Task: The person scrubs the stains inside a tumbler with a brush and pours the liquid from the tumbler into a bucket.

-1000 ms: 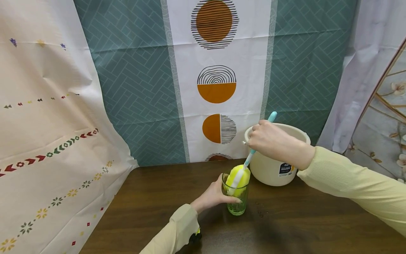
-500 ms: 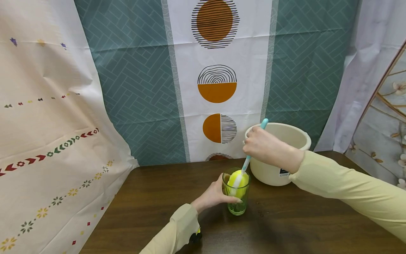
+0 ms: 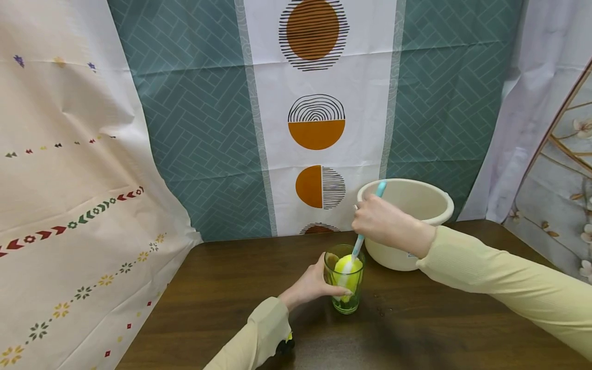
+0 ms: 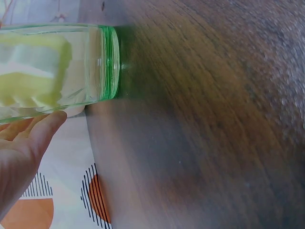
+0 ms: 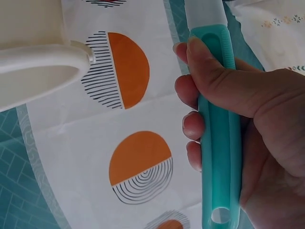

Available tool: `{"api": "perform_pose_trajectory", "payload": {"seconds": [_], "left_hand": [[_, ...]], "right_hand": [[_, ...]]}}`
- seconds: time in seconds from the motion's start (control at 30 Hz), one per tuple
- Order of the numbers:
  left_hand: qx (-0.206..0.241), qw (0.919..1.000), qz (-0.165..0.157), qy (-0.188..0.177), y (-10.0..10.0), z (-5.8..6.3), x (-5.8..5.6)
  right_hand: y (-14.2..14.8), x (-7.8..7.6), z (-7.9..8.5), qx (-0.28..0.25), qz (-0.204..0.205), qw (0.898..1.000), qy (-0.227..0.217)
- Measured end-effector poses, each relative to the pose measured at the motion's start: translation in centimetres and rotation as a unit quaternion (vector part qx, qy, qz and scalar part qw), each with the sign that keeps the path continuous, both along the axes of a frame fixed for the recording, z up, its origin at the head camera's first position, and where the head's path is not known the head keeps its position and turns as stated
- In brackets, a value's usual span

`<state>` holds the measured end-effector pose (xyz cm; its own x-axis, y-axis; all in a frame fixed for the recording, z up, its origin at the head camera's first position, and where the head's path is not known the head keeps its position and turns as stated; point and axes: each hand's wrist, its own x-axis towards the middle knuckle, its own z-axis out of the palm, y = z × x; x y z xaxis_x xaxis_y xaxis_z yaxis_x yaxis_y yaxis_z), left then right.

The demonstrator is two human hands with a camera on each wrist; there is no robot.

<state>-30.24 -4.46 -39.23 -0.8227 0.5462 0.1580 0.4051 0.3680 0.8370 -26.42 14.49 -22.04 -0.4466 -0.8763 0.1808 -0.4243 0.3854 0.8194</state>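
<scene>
A green-tinted drinking glass (image 3: 347, 307) stands upright on the brown wooden table (image 3: 222, 288). My left hand (image 3: 312, 283) holds it from the left, thumb across the front and fingers behind. In the left wrist view the glass (image 4: 108, 62) shows its thick base. My right hand (image 3: 381, 220) grips the turquoise handle of a bottle brush (image 3: 380, 189). The brush's yellow sponge head (image 3: 348, 277) sits inside the glass, above its bottom. In the right wrist view the fingers of my right hand (image 5: 228, 90) curl round the handle, whose end has a hanging hole.
Behind my right hand stands a cream bucket (image 3: 441, 218), close to the glass. A patterned cloth (image 3: 319, 123) hangs behind the table. Small wet spots (image 3: 384, 311) lie right of the glass. A pale embroidered cloth (image 3: 83, 205) hangs at the left.
My right hand has moved down and slightly left, pushing the sponge head deeper into the glass. The left hand and the glass have stayed in place.
</scene>
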Motion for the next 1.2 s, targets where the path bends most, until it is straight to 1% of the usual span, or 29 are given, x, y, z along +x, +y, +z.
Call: {"api": "perform_pose_trajectory", "payload": {"seconds": [0.47, 0.7, 1.0, 1.2], "left_hand": [[-0.018, 0.9998, 0.006, 0.008, 0.1, -0.1, -0.1], [-0.01, 0.9999, 0.003, 0.007, 0.1, 0.0, -0.1], [-0.004, 1.0, 0.001, 0.006, 0.1, -0.2, -0.1], [-0.004, 1.0, 0.001, 0.002, 0.0, -0.1, -0.1]], "right_hand": [[-0.2, -0.5, -1.4, 0.007, 0.005, 1.0, 0.006], [-0.2, -0.5, -1.6, 0.012, -0.008, 1.0, 0.005], [-0.4, -0.5, -2.0, 0.02, -0.013, 1.0, 0.003], [-0.4, -0.4, -1.9, 0.02, -0.013, 1.0, 0.006]]}}
